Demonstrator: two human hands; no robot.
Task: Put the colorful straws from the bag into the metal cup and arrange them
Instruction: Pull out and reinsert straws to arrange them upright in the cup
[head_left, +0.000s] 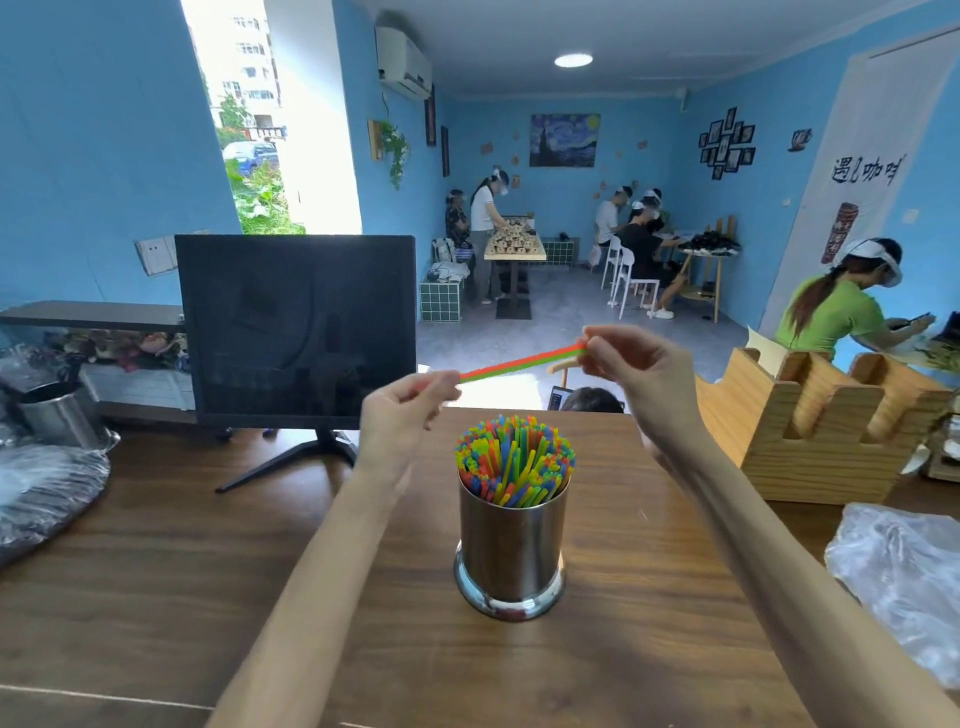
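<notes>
Both hands are raised above the metal cup (511, 545), which stands upright near the middle of the wooden bench (156, 571), packed with colorful straws (514, 460) that fan out past its rim. The left hand (402, 410) and right hand (631, 371) each pinch one end of a red and green straw pair (519, 364), fingers clamped on it, held level and slightly tilted up to the right. Bare bench surrounds the cup on all sides. A dark monitor (296, 327) stands at the back left edge, a wooden holder (810, 431) at the right, and a crumpled clear bag (904, 577) lies by the right edge, well apart from the cup.
</notes>
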